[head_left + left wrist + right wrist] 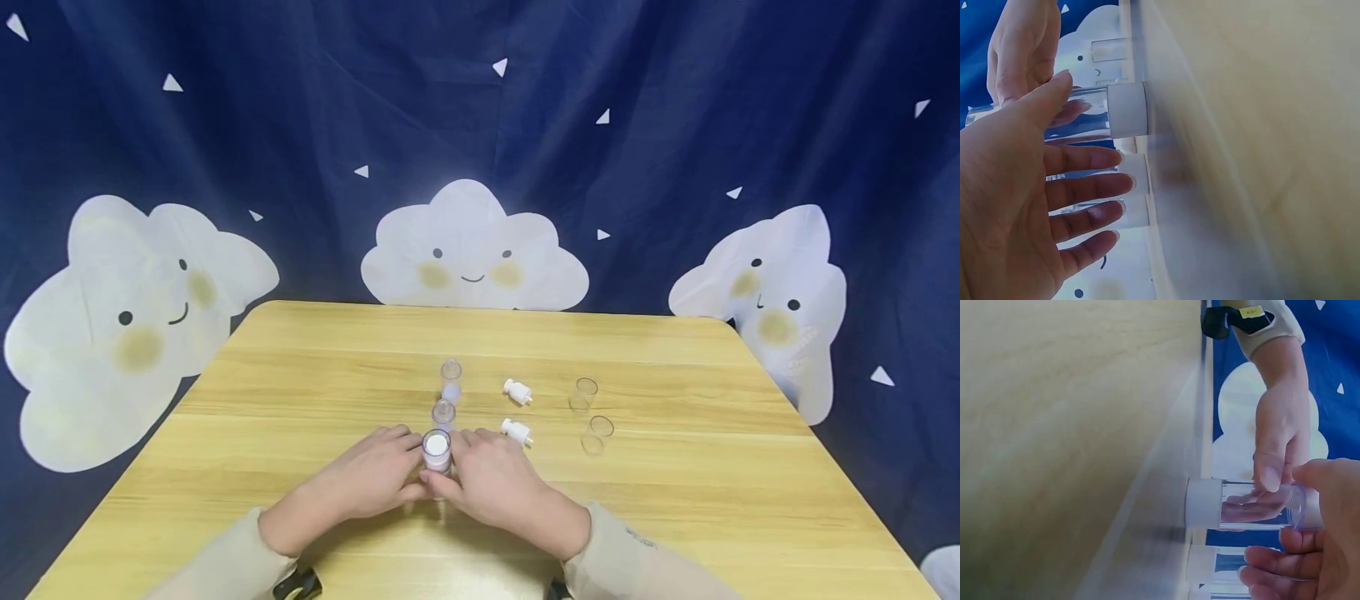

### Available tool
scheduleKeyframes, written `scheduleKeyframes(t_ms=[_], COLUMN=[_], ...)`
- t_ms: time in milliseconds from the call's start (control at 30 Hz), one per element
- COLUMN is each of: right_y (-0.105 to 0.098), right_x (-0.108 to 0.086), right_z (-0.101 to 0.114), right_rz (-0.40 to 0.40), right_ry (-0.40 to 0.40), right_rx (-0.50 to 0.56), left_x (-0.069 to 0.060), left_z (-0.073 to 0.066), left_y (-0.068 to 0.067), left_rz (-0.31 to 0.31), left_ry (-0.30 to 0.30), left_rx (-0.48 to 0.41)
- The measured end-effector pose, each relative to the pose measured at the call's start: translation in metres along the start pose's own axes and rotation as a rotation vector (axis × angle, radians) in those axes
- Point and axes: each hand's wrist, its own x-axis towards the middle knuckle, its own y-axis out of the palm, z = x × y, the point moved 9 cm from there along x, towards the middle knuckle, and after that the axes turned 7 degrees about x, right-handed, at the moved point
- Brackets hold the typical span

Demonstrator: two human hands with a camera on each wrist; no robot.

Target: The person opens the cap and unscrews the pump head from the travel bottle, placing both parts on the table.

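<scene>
Close to the near side of the table, an upright clear bottle [437, 450] with a white base [1127, 110] stands between my two hands. My left hand [378, 472] holds it between thumb and index finger, the other fingers spread fairly straight behind. From the other side my right hand [495, 477] grips its upper part, thumb [1319, 473] on the near side and fingers beyond. Inside the clear rim a white disc shows in the head view. Two similar clear bottles stand in line behind it, a middle one [444, 412] and a far one [451, 383].
Two white pump heads, one farther [517, 391] and one nearer [516, 431], lie right of the bottles. Farther right are two clear caps, one behind [582, 396] and one in front [597, 436]. A dark blue curtain [315, 108] hangs behind the wooden table [675, 517].
</scene>
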Motion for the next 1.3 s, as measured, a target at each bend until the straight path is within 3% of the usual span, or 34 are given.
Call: scheduleKeyframes(t_ms=[233, 467, 833, 1000, 1233, 1300], right_y=[-0.005, -0.017, -0.018, -0.018, -0.014, -0.014], right_x=[0.0, 0.004, 0.009, 0.009, 0.01, 0.01], right_z=[-0.008, -0.006, -0.004, -0.005, -0.009, -0.01], right_rz=[0.026, -0.094, -0.136, -0.133, -0.093, -0.091], right_ry=[0.025, -0.026, -0.077, -0.077, -0.036, -0.04], right_rx=[0.066, 0.09, 0.041, 0.061, 0.091, 0.092], left_x=[0.006, 0.009, 0.015, 0.015, 0.014, 0.016], left_z=[0.0, 0.002, -0.007, -0.008, -0.002, -0.004], left_y=[0.0, -0.002, -0.002, -0.002, -0.001, -0.001], left_rz=[0.014, -0.019, -0.093, -0.113, -0.074, -0.085], left_ry=[-0.024, -0.058, 0.003, 0.007, -0.057, -0.039], left_rx=[-0.045, -0.107, -0.142, -0.15, -0.134, -0.139])
